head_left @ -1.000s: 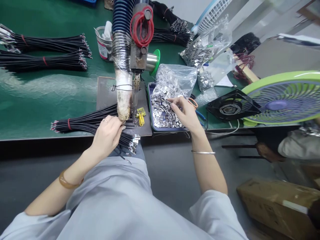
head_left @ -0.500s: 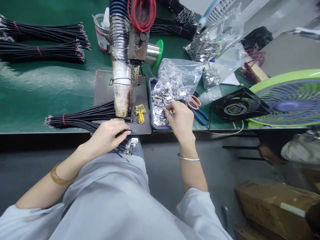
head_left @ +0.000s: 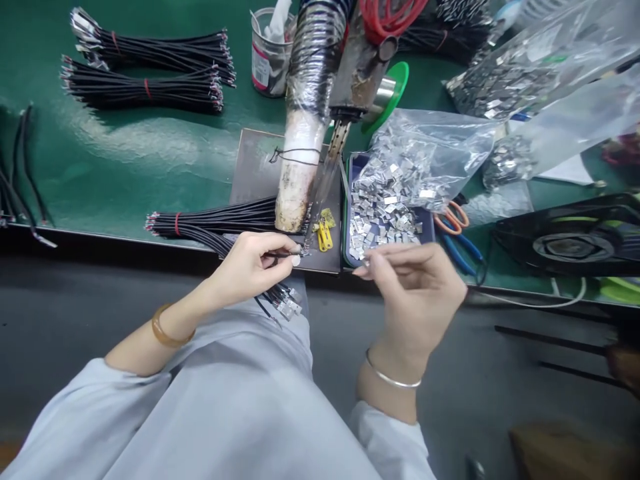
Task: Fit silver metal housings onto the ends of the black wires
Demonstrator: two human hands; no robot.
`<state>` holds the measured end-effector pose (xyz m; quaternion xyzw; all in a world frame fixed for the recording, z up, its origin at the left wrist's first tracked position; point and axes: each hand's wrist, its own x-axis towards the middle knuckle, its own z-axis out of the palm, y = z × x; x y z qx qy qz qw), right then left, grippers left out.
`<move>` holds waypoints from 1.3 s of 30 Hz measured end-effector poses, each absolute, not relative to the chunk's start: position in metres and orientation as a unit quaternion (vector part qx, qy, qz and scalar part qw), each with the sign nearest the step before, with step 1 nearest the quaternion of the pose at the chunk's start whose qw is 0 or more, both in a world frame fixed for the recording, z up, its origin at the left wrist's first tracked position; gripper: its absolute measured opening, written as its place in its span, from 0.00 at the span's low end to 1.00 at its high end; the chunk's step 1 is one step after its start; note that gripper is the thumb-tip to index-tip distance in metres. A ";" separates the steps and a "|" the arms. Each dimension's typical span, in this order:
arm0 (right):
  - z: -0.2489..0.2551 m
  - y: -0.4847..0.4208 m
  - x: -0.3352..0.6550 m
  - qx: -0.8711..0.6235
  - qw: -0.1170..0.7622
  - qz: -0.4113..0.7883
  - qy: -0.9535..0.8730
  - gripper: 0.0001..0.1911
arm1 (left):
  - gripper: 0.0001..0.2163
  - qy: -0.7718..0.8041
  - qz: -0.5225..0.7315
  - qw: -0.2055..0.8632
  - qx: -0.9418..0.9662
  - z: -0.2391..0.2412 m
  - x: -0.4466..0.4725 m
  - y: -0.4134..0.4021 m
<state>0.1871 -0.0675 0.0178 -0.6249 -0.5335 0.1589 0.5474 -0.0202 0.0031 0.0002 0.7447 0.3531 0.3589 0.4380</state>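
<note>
My left hand [head_left: 253,267] pinches the end of one thin black wire [head_left: 283,254] at the bench's front edge, just below a bundle of black wires [head_left: 215,223] tied with a red band. My right hand [head_left: 415,287] hovers in front of the blue tray [head_left: 347,220] of small metal clips [head_left: 383,223], its fingers curled together. What the fingers hold is too small to make out. A soldering fixture with a taped, wrapped column [head_left: 300,167] stands on a grey plate [head_left: 253,167] between my hands.
Two more wire bundles [head_left: 145,87] lie at the back left on the green mat. Clear bags of metal clips [head_left: 430,160] sit behind the tray. Orange-handled scissors [head_left: 453,217], a small jar [head_left: 267,53], a green solder spool [head_left: 390,97] and a black fan [head_left: 575,243] are nearby.
My right hand has drawn back from the clip tray toward me. My left hand now pinches one wire end by the fixture. The view has shifted left and closer.
</note>
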 end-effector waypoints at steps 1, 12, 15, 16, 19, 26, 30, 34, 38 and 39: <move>0.017 -0.072 0.177 -0.606 0.551 0.186 -0.542 0.08 | 0.04 0.355 0.363 0.440 0.741 0.000 -0.020 0.002; -0.013 -0.070 0.138 -0.599 0.541 0.088 -0.584 0.05 | 0.10 0.346 0.336 0.510 0.712 0.001 -0.026 0.003; -0.012 -0.069 0.139 -0.600 0.543 0.175 -0.561 0.05 | 0.08 0.337 0.352 0.511 0.708 0.001 -0.025 0.003; -0.011 -0.069 0.139 -0.596 0.542 0.204 -0.556 0.05 | 0.08 0.334 0.357 0.508 0.709 0.001 -0.024 0.003; -0.012 -0.066 0.139 -0.581 0.544 0.266 -0.544 0.05 | 0.07 0.325 0.358 0.495 0.722 -0.001 -0.025 0.002; -0.010 -0.067 0.139 -0.592 0.520 0.238 -0.568 0.05 | 0.08 0.297 0.357 0.405 0.788 -0.010 -0.026 0.002; -0.008 -0.070 0.138 -0.593 0.496 0.127 -0.622 0.08 | 0.09 0.267 0.366 0.338 0.825 -0.014 -0.024 0.001; -0.012 -0.070 0.134 -0.584 0.525 0.173 -0.594 0.08 | 0.11 0.260 0.372 0.335 0.826 -0.014 -0.024 0.001; -0.019 -0.068 0.131 -0.587 0.553 0.188 -0.560 0.05 | 0.11 0.314 0.365 0.442 0.757 -0.009 -0.025 0.002; -0.020 -0.068 0.131 -0.590 0.562 0.160 -0.557 0.06 | 0.10 0.328 0.359 0.477 0.732 -0.008 -0.024 0.003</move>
